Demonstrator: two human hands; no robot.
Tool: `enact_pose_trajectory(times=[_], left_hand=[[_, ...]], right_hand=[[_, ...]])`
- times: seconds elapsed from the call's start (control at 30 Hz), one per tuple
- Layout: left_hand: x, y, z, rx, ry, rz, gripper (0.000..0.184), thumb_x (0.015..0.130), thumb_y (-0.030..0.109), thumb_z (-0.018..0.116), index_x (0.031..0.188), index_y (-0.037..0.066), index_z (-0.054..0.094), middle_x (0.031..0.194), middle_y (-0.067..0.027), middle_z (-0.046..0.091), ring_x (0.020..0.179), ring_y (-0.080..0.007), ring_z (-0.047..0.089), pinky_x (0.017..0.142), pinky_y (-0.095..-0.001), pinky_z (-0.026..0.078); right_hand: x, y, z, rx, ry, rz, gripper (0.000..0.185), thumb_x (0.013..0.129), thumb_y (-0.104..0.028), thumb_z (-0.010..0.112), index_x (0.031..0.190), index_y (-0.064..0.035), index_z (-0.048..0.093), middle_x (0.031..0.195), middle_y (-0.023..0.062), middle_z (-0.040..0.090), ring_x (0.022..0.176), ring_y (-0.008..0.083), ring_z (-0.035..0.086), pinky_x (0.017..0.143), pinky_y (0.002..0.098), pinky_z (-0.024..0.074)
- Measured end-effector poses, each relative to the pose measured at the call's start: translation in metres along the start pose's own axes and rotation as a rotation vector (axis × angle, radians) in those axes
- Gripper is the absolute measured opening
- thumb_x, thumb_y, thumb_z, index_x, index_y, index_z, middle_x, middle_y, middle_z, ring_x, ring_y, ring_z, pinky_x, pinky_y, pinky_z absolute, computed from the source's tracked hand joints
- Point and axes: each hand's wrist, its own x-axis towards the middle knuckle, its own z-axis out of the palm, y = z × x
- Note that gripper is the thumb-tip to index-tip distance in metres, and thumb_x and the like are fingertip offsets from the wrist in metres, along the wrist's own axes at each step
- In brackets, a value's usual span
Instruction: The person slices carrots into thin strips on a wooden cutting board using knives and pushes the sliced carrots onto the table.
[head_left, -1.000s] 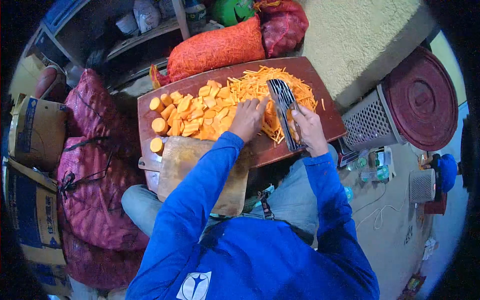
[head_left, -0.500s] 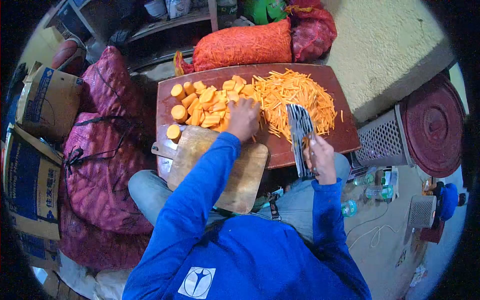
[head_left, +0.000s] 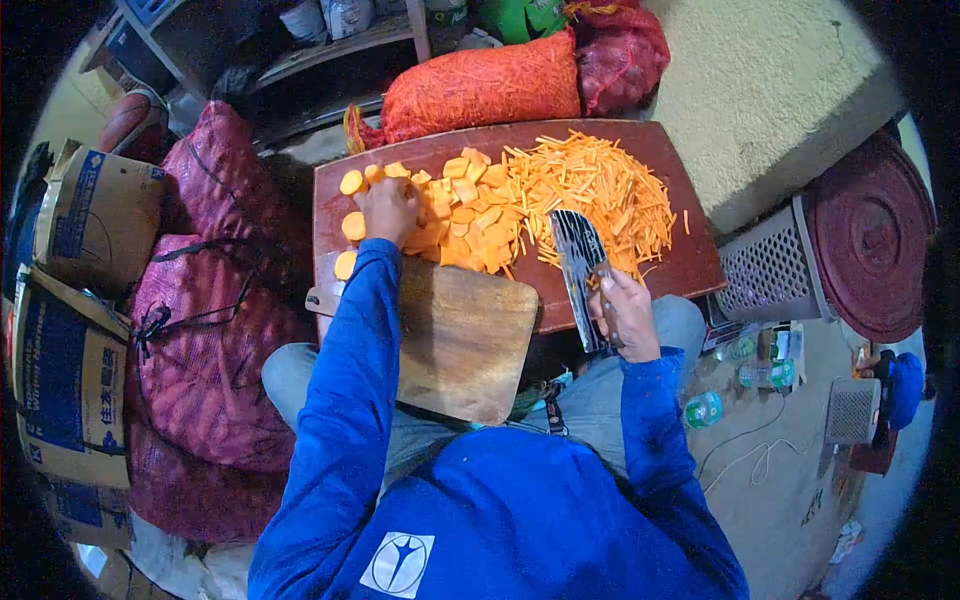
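My left hand [head_left: 388, 210] is down at the left side of the carrot pieces, its fingers bent over and closed among them. Its fingertips are hidden, so what they grip does not show. Thick cut carrot chunks [head_left: 353, 226] stand along the left edge, and flat carrot slices [head_left: 480, 215] spread to the right of the hand. In my right hand [head_left: 628, 312] is a wide-bladed knife [head_left: 575, 245], its blade pointing up and away, with orange bits near the handle. Beyond the blade lies a heap of carrot sticks [head_left: 605, 190]. A wooden cutting board [head_left: 465, 340] rests across my lap and the table edge.
The pieces lie on a reddish-brown table [head_left: 690, 265]. Behind it is an orange-filled mesh sack [head_left: 480, 90]. Purple mesh sacks [head_left: 215, 350] and cardboard boxes [head_left: 100, 215] stand left. A lidded basket [head_left: 765, 265] and plastic bottles [head_left: 765, 375] are right.
My left hand has moved left from the middle of the carrot pieces to the chunks. The slices it covered now show, spread flatter. The knife has tilted slightly left in my right hand.
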Motion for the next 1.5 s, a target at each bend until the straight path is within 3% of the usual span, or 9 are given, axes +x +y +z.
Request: enact_pose_trajectory(times=[0.07, 0.23, 0.33, 0.43, 0.53, 0.8, 0.9, 1.3, 1.5], left_hand=[[0.000, -0.005, 0.002, -0.003, 0.001, -0.008, 0.014, 0.086, 0.024, 0.074, 0.093, 0.012, 0.079, 0.098, -0.0103, 0.077, 0.100, -0.0343, 0.070, 0.086, -0.0571, 0.043], [-0.019, 0.028, -0.028, -0.057, 0.503, 0.352, 0.009, 0.087, 0.013, 0.067, 0.088, 0.018, 0.075, 0.079, -0.0088, 0.070, 0.081, -0.0350, 0.068, 0.076, -0.0503, 0.043], [-0.058, 0.097, -0.042, -0.056, 0.307, 0.520, 0.012, 0.075, 0.008, 0.068, 0.080, 0.018, 0.070, 0.076, -0.0072, 0.069, 0.070, -0.0313, 0.067, 0.061, -0.0494, 0.044], [-0.108, 0.137, -0.009, -0.228, 0.221, 0.761, 0.030, 0.080, 0.013, 0.068, 0.110, 0.012, 0.070, 0.105, -0.0060, 0.066, 0.097, -0.0271, 0.061, 0.091, -0.0448, 0.043], [-0.111, 0.149, 0.020, -0.215, 0.091, 0.812, 0.015, 0.085, 0.013, 0.063, 0.099, 0.008, 0.065, 0.095, -0.0090, 0.061, 0.093, -0.0276, 0.061, 0.088, -0.0454, 0.043], [-0.086, 0.160, -0.012, -0.256, 0.298, 0.827, 0.015, 0.085, 0.015, 0.061, 0.097, 0.006, 0.064, 0.095, -0.0111, 0.060, 0.095, -0.0297, 0.060, 0.089, -0.0454, 0.044], [-0.086, 0.154, 0.008, -0.096, 0.113, 0.845, 0.015, 0.085, 0.016, 0.062, 0.096, 0.005, 0.064, 0.096, -0.0108, 0.060, 0.096, -0.0290, 0.060, 0.090, -0.0455, 0.045], [-0.109, 0.098, -0.046, -0.242, 0.162, 0.659, 0.034, 0.077, 0.008, 0.069, 0.110, 0.003, 0.061, 0.105, -0.0139, 0.059, 0.101, -0.0324, 0.059, 0.092, -0.0460, 0.043], [-0.203, 0.039, -0.087, -0.154, 0.173, 0.451, 0.026, 0.080, 0.004, 0.070, 0.105, 0.002, 0.064, 0.099, -0.0152, 0.060, 0.097, -0.0348, 0.059, 0.087, -0.0481, 0.046]], right_hand=[[0.004, 0.001, -0.002, -0.009, -0.002, -0.016, 0.030, 0.108, -0.031, 0.063, 0.123, -0.0057, 0.066, 0.071, -0.0015, 0.060, 0.048, 0.0044, 0.049, 0.043, 0.0210, 0.0381], [0.009, 0.002, 0.001, 0.005, 0.029, 0.009, 0.027, 0.108, -0.031, 0.062, 0.121, -0.0083, 0.066, 0.070, -0.0014, 0.061, 0.046, 0.0045, 0.049, 0.042, 0.0210, 0.0388], [0.015, 0.001, 0.009, 0.032, 0.031, 0.035, 0.025, 0.107, -0.030, 0.063, 0.120, -0.0092, 0.066, 0.068, -0.0014, 0.061, 0.044, 0.0046, 0.049, 0.040, 0.0208, 0.0384], [0.020, -0.009, 0.020, 0.086, 0.025, 0.024, 0.024, 0.107, -0.029, 0.063, 0.121, -0.0094, 0.066, 0.067, -0.0011, 0.060, 0.043, 0.0049, 0.049, 0.039, 0.0207, 0.0378], [0.023, -0.018, 0.019, 0.107, 0.016, -0.080, 0.023, 0.107, -0.028, 0.063, 0.121, -0.0093, 0.066, 0.066, -0.0014, 0.060, 0.044, 0.0046, 0.049, 0.039, 0.0207, 0.0368], [0.024, -0.024, 0.023, -0.027, 0.020, -0.065, 0.025, 0.109, -0.022, 0.057, 0.126, -0.0052, 0.063, 0.066, 0.0007, 0.058, 0.042, 0.0061, 0.049, 0.038, 0.0213, 0.0370], [0.024, -0.022, 0.031, -0.095, -0.023, -0.095, 0.026, 0.109, -0.022, 0.057, 0.126, -0.0040, 0.063, 0.066, -0.0001, 0.058, 0.043, 0.0051, 0.048, 0.039, 0.0212, 0.0358], [0.000, -0.033, 0.038, -0.042, -0.021, -0.045, 0.029, 0.107, -0.026, 0.062, 0.126, -0.0048, 0.064, 0.068, -0.0027, 0.058, 0.045, 0.0035, 0.046, 0.040, 0.0207, 0.0345], [-0.049, -0.028, 0.060, -0.332, -0.373, 0.124, 0.041, 0.107, -0.021, 0.060, 0.143, -0.0012, 0.060, 0.078, -0.0077, 0.052, 0.060, 0.0009, 0.044, 0.052, 0.0208, 0.0352]])
